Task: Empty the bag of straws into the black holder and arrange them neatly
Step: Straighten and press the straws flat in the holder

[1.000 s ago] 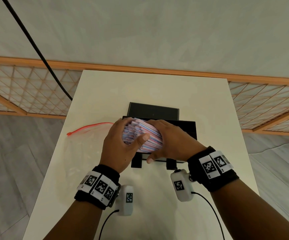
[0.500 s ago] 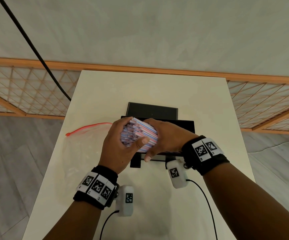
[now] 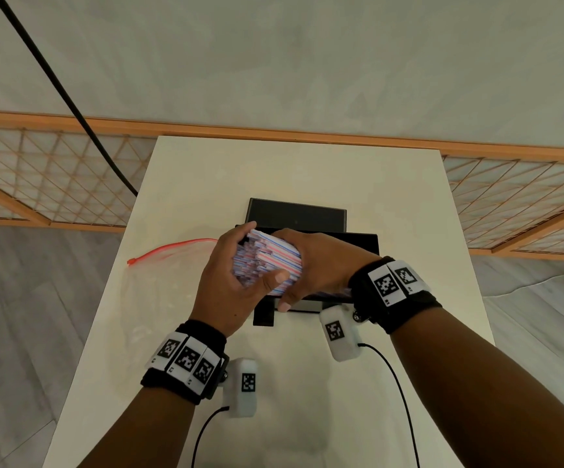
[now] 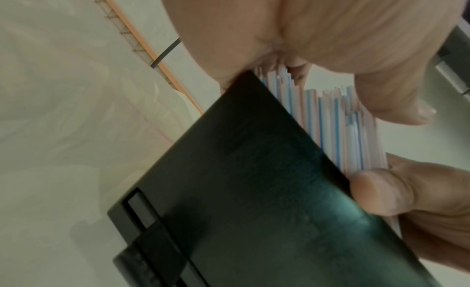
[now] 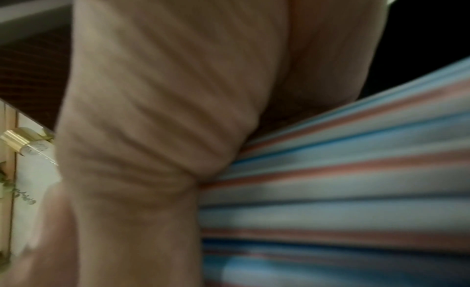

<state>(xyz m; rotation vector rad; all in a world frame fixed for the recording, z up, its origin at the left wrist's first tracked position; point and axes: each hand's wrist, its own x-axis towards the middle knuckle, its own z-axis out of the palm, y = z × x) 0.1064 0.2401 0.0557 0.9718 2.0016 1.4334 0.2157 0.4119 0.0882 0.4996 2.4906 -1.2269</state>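
Both hands hold one thick bundle of red, white and blue striped straws over the black holder at the table's middle. My left hand grips the bundle's left end, thumb on top. My right hand curls round its right part, thumb underneath. The bundle tilts, left end raised, right end low inside the holder. In the left wrist view the straws rise behind the holder's dark wall. The right wrist view is filled by my palm pressed against the straws.
The clear zip bag with a red zipper lies flat on the white table, left of the holder. The black lid sits just behind the holder. A wood-framed lattice rail runs behind the table, and a black cable hangs at the left.
My right wrist has swung away from me and slightly left over the holder. The bundle's left end has risen a little. Both hands have kept their grip.
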